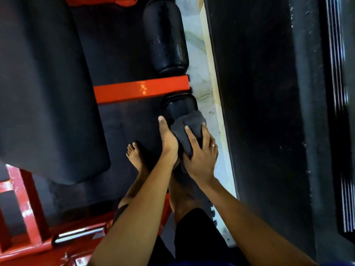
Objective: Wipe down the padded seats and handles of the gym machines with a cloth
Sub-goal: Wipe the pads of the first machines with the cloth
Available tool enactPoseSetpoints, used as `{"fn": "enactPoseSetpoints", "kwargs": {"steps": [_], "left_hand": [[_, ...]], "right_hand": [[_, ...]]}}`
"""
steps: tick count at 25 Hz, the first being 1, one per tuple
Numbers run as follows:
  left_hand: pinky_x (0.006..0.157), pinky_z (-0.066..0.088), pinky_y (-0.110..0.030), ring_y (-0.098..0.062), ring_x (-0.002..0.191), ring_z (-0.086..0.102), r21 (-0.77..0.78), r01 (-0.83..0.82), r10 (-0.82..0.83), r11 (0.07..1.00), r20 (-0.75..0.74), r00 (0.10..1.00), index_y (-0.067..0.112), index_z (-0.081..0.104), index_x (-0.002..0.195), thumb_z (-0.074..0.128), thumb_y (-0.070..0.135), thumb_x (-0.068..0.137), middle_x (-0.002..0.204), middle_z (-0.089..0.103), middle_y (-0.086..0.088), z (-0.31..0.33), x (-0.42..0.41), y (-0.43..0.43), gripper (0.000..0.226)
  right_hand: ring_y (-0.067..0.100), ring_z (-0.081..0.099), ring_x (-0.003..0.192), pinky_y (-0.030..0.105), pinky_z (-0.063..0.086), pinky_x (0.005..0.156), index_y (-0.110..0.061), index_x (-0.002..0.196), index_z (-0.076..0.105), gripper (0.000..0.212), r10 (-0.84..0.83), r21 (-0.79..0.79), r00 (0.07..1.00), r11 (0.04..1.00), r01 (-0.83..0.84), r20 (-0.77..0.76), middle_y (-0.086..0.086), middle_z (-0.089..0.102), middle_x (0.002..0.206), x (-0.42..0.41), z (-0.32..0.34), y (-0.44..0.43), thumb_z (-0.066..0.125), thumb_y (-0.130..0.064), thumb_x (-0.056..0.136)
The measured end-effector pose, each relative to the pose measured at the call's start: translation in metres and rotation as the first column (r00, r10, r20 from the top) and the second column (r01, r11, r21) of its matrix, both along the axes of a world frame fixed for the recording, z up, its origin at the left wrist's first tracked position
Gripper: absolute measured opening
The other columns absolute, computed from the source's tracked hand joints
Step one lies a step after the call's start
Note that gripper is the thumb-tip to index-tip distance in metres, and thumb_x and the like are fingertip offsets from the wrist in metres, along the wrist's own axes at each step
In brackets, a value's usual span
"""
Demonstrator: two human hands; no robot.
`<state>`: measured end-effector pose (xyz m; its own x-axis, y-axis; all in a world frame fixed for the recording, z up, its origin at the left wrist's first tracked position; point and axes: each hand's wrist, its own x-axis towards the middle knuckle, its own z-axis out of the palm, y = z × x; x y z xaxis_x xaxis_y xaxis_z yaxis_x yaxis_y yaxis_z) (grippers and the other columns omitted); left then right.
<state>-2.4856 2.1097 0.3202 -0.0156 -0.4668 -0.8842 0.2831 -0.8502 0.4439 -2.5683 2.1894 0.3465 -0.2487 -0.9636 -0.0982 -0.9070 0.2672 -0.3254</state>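
The dark grey bunched cloth (187, 127) sits just right of the frame's centre, wrapped over the near end of the lower black foam roller pad (180, 106). The right hand (199, 156) covers it from 5 o'clock, fingers spread and curved round the fabric in a wide grip, with a ring on one finger. The left hand (168, 139) lies against the cloth's 9 o'clock side, thumb stretched straight towards 12 o'clock. Its fingers are hidden behind the cloth, so I cannot tell whether it grips.

At 12 o'clock from the cloth, a glossy orange steel crossbar (142, 89) meets the roller's axis, and beyond it sits the upper black foam roller pad (166, 35). At 9 o'clock a large black padded bench cushion (44, 89) fills the left side. A bare foot (134, 156) stands on the dark floor mat (119, 127) at 7 o'clock. A pale marbled floor strip (199, 73) runs along the rollers at 1 o'clock, and red machine framing (19, 198) occupies the lower left.
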Motion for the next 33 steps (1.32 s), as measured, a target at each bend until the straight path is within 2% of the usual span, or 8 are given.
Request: {"fn": "enactPoseSetpoints", "kwargs": {"steps": [5, 9, 12, 17, 20, 24, 30, 33], "left_hand": [[0.123, 0.024, -0.041, -0.004, 0.149, 0.031, -0.087, 0.024, -0.013, 0.996, 0.127, 0.992, 0.054, 0.036, 0.151, 0.035, 0.095, 0.08, 0.161, 0.034, 0.021, -0.023, -0.01, 0.03, 0.082], [0.122, 0.031, -0.042, -0.014, 0.143, 0.043, -0.035, -0.049, 0.052, 0.998, 0.102, 0.993, 0.04, 0.042, 0.152, 0.036, 0.088, 0.086, 0.155, 0.047, 0.009, 0.025, 0.001, -0.001, 0.083], [0.114, 0.027, -0.023, -0.017, 0.145, 0.039, -0.018, -0.072, 0.073, 0.997, 0.076, 0.994, 0.024, 0.037, 0.156, 0.017, 0.066, 0.103, 0.156, 0.043, 0.004, 0.046, 0.005, -0.025, 0.07], [0.121, 0.034, -0.042, -0.018, 0.13, 0.058, 0.046, -0.158, 0.16, 0.986, -0.05, 0.986, 0.026, 0.065, 0.131, 0.037, 0.09, 0.084, 0.133, 0.067, 0.002, 0.002, 0.004, -0.02, 0.085], [0.122, 0.031, -0.043, -0.021, 0.14, 0.047, 0.075, -0.055, 0.051, 0.996, 0.044, 0.998, 0.021, 0.05, 0.149, 0.032, 0.106, 0.061, 0.151, 0.052, -0.003, 0.018, 0.004, -0.024, 0.124], [0.124, 0.027, -0.041, -0.024, 0.146, 0.038, 0.077, 0.041, -0.047, 0.996, 0.081, 0.996, 0.014, 0.035, 0.157, 0.019, 0.078, 0.096, 0.159, 0.041, -0.007, 0.053, 0.004, -0.033, 0.09], [0.099, 0.044, -0.032, -0.024, 0.117, 0.059, 0.175, 0.026, -0.025, 0.984, -0.007, 1.0, 0.002, 0.053, 0.141, 0.026, 0.064, 0.103, 0.115, 0.066, -0.009, 0.038, 0.007, -0.034, 0.078], [0.094, 0.052, -0.026, -0.014, 0.117, 0.062, 0.133, 0.04, -0.041, 0.99, 0.003, 0.999, 0.02, 0.052, 0.139, 0.022, 0.063, 0.105, 0.128, 0.063, 0.002, 0.037, 0.007, -0.035, 0.062]], "right_hand": [[0.045, 0.05, 0.133, 0.057, 0.047, 0.102, -0.039, 0.16, 0.031, 0.062, -0.088, 0.105, 0.996, 0.991, 0.086, 0.01, 0.012, 0.03, 0.166, -0.011, 0.004, -0.106, 0.042, -0.057, 0.102], [0.042, 0.042, 0.14, 0.054, 0.041, 0.108, -0.038, 0.162, 0.025, 0.07, 0.048, 0.084, 0.998, 0.995, -0.051, 0.035, 0.013, 0.021, 0.17, -0.015, 0.002, -0.026, 0.05, -0.046, 0.097], [0.042, 0.041, 0.14, 0.055, 0.043, 0.108, -0.039, 0.161, 0.024, 0.069, 0.047, 0.134, 0.996, 0.989, -0.056, 0.072, 0.015, 0.022, 0.169, -0.012, 0.006, 0.027, 0.051, -0.046, 0.098], [0.044, 0.047, 0.133, 0.056, 0.045, 0.1, -0.044, 0.16, 0.028, 0.066, 0.114, 0.094, 0.991, 0.99, -0.108, -0.068, 0.009, 0.025, 0.168, -0.006, 0.007, -0.084, 0.049, -0.052, 0.098], [0.04, 0.052, 0.132, 0.054, 0.049, 0.099, -0.039, 0.159, 0.029, 0.066, -0.149, 0.133, 0.979, 0.982, 0.131, 0.14, 0.007, 0.037, 0.161, -0.02, 0.0, -0.125, 0.046, -0.062, 0.1], [0.037, 0.054, 0.13, 0.051, 0.046, 0.101, -0.028, 0.159, 0.032, 0.067, -0.516, 0.274, 0.816, 0.85, 0.45, 0.261, 0.005, 0.045, 0.153, -0.023, 0.0, -0.108, 0.043, -0.062, 0.102], [0.046, 0.042, 0.138, 0.059, 0.038, 0.107, -0.04, 0.162, 0.026, 0.075, -0.08, 0.095, 0.997, 0.992, 0.082, -0.019, 0.013, 0.024, 0.168, 0.024, 0.008, -0.027, 0.054, -0.052, 0.094], [0.044, 0.048, 0.133, 0.057, 0.044, 0.102, -0.041, 0.161, 0.027, 0.067, -0.09, 0.094, 0.996, 0.992, 0.088, 0.018, 0.011, 0.031, 0.165, 0.007, 0.003, -0.084, 0.048, -0.058, 0.099]]}}
